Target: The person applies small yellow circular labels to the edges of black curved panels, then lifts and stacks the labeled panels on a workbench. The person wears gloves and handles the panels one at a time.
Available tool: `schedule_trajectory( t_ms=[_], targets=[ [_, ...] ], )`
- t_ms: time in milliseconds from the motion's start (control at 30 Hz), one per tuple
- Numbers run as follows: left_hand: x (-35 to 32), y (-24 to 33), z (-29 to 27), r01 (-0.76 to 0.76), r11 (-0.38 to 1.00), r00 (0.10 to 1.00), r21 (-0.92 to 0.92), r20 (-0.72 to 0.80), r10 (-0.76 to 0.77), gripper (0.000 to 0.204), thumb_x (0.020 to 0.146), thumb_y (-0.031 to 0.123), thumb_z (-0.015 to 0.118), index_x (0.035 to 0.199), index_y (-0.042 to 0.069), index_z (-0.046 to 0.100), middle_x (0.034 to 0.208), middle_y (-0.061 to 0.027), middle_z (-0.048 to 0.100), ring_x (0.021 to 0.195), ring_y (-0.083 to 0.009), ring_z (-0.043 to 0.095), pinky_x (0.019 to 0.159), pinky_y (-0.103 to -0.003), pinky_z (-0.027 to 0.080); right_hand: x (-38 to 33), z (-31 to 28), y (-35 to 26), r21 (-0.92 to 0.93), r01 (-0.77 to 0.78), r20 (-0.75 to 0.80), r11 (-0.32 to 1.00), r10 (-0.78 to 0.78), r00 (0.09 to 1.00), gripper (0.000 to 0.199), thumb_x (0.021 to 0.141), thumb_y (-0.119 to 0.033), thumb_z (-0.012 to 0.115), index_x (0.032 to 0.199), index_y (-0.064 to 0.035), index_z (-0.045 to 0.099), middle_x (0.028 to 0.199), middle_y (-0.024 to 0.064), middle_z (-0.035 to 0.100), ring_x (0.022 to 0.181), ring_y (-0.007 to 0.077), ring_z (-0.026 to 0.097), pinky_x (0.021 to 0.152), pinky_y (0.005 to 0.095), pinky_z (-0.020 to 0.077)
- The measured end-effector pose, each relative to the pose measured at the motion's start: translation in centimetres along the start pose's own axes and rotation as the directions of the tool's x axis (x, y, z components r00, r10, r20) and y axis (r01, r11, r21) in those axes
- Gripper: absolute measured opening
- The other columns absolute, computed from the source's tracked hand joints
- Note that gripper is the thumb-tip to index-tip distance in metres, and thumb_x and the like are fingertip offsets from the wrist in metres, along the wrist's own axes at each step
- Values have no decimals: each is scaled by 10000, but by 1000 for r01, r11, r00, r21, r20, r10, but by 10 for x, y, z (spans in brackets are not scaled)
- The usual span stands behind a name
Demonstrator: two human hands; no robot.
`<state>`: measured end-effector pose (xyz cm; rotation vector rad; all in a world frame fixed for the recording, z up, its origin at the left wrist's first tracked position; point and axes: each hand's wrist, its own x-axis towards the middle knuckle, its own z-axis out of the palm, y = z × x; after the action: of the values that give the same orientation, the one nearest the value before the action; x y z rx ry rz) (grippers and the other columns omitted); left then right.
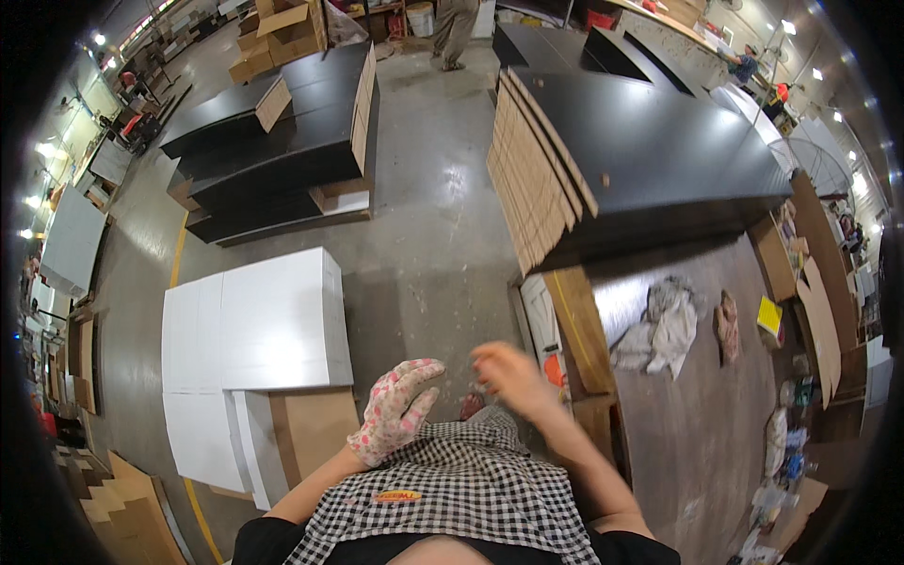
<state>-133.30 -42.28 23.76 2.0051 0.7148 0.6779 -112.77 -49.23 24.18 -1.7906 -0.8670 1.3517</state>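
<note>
My left hand [400, 407] wears a white glove with pink flowers and hangs in front of my checked apron [443, 476]. Its fingers stretch forward, the thumb stands apart, and nothing is in it. Bare and a little blurred, my right hand [513, 377] is in the air to the right, its fingers turned toward the left one. How far they are bent, or whether they hold something, I cannot make out. Nearest on the left is a stack of white boxes [273, 315]; on the right, a wooden workbench [683, 424] stands beside my right forearm.
Black panels with pale edges [650, 141] are piled ahead on the right, with another black pile [273, 160] ahead on the left. A grey floor aisle [424, 207] runs between them. Crumpled cloth [664, 325] lies on the bench. A person [455, 33] stands at the far end.
</note>
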Motion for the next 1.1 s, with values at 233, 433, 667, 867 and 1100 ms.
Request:
schedule_trajectory(
  t_ms=[233,433,667,867,1100],
  targets=[
    [119,-46,-19,16,1000,795,13,606,-21,397,931,268,466,1233,39,585,1187,-175,620,1104,-305,594,959,-381,455,117,33,19,-389,341,637,856,-17,771,422,924,-298,487,1250,-42,569,1322,158,537,1231,272,490,1038,367,377],
    [238,-170,-62,-4,950,556,-313,789,262,561,997,419,359,1241,-46,557,1270,-195,567,1175,-290,543,1032,-388,390,247,84,-54,-561,160,552,813,223,803,445,939,-356,490,1274,-70,553,1320,152,538,1229,274,486,1048,374,364],
    [350,-213,-117,189,827,508,-529,774,379,403,978,260,450,1259,-14,538,1213,-182,592,1133,-285,565,955,-385,454,347,89,-100,-487,515,444,705,-308,841,359,932,-288,522,1108,14,605,1052,177,647,964,272,637,845,358,493],
    [451,-206,-98,44,918,372,-394,859,351,428,943,325,499,1271,54,541,1248,-151,572,1111,-285,582,942,-375,452,386,37,-80,-651,199,224,732,-65,972,323,918,-246,577,1103,18,610,986,157,665,890,240,658,789,337,525],
    [519,-209,-67,-289,867,532,-406,685,498,414,919,339,515,1243,90,583,1123,-153,632,1011,-299,619,879,-426,474,443,-17,-76,113,-100,-91,988,111,990,318,923,-239,575,1111,15,608,992,151,668,885,233,661,784,332,530]
  ],
)
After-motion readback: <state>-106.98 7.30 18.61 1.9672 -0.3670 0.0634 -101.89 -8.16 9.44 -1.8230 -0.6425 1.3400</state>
